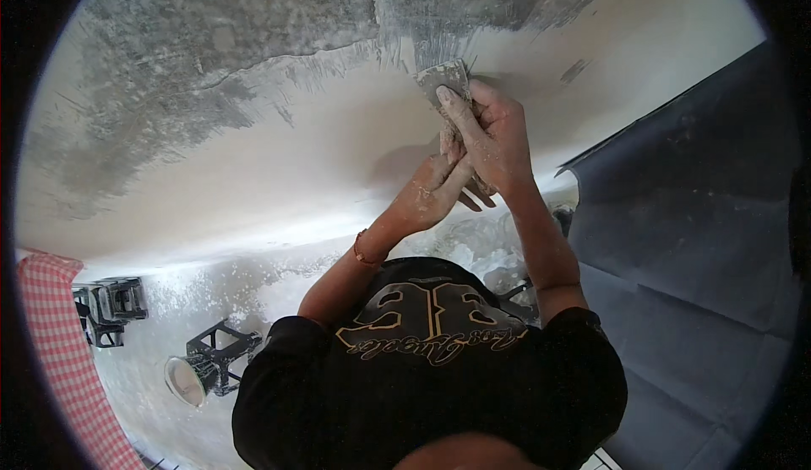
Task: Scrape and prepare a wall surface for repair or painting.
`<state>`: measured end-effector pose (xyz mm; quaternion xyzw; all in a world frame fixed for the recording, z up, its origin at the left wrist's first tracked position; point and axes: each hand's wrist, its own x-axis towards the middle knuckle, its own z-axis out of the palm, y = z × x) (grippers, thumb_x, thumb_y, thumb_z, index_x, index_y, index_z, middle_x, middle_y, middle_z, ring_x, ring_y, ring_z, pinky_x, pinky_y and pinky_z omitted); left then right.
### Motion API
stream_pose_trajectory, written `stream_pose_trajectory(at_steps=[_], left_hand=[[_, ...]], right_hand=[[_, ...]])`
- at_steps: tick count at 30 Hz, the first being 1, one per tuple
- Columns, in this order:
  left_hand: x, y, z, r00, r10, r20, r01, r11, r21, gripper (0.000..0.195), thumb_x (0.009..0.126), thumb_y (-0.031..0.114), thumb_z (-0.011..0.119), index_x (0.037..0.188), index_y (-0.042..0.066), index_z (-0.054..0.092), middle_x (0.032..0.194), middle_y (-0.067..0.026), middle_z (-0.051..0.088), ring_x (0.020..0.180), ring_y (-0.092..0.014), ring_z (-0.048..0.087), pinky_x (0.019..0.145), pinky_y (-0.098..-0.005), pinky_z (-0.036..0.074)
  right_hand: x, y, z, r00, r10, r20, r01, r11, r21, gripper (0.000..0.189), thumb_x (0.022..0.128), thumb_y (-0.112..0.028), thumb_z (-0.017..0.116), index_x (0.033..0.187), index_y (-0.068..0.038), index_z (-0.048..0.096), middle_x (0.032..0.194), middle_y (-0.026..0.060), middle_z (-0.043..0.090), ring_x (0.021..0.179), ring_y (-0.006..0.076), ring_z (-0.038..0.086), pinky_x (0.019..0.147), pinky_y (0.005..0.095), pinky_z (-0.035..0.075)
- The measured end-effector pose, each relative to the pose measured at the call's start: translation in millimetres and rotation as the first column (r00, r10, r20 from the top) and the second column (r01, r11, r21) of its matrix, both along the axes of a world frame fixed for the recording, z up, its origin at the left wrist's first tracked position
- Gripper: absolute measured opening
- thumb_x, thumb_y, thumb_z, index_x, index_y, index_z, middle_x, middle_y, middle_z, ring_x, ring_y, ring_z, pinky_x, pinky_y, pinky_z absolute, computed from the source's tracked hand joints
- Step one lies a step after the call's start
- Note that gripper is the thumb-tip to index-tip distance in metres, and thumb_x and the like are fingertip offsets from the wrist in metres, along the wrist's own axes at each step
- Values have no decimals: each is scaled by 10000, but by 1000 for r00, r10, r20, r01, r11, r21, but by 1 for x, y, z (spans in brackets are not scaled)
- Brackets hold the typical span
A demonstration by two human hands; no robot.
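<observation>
A broad putty knife with filler crusted on its blade is held up close to a partly plastered wall. My right hand grips it near the top, its thumb pressed flat on the blade. Lower down, my left hand closes around the crusted handle, where the two hands overlap and partly hide it. Whitish filler smears the fingers of both hands. Ahead of the blade, the smooth pale coat meets a rough grey patch, crossed by a crack line.
Dark sheeting hangs along the right side. A red-and-white checked cloth is at the left. On the spattered floor stand a black-framed object with a round pale face and stacked black plastic stools.
</observation>
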<state>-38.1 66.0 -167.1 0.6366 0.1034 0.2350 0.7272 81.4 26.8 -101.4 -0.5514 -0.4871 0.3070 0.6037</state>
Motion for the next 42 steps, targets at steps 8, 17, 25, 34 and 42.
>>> stream_pose_trajectory(at_steps=[8,17,25,34,42], left_hand=[[7,5,-20,982,-134,-135,152,980,130,424,1078,135,340,1434,-94,357,1351,-292,523,1014,-361,694,902,-433,573],[-19,0,-14,957,273,100,-283,797,534,515,1061,154,351,1510,-94,295,1428,-305,459,1265,-403,517,1185,-454,279],[-50,13,-2,988,153,-2,-141,913,382,313,1069,215,462,1086,-75,578,701,-127,649,560,-219,639,548,-347,528],[-92,-6,40,901,418,-114,-429,897,-109,395,1110,353,399,855,63,481,604,15,406,416,-76,380,395,-239,400],[-71,-5,35,882,444,-156,-455,890,-41,440,1113,344,405,1057,-27,634,696,-62,590,540,-106,527,556,-270,471]], right_hand=[[-1,3,-1,999,-35,37,37,999,-33,182,1032,-177,619,1007,-9,687,634,-10,567,501,41,489,461,228,370],[-33,17,-3,983,-71,-171,81,995,50,237,1017,-174,647,884,17,685,631,0,605,558,61,577,466,257,422],[-33,29,-6,960,21,-279,0,997,75,289,1028,-221,634,890,28,685,690,17,641,582,83,614,516,241,488],[-30,14,-26,829,-417,374,180,830,527,193,1014,-167,647,1030,19,693,970,112,702,812,128,667,698,293,564],[-65,24,-20,843,211,-494,-157,976,148,224,1079,-187,519,1133,13,603,948,70,660,834,106,645,705,248,521]])
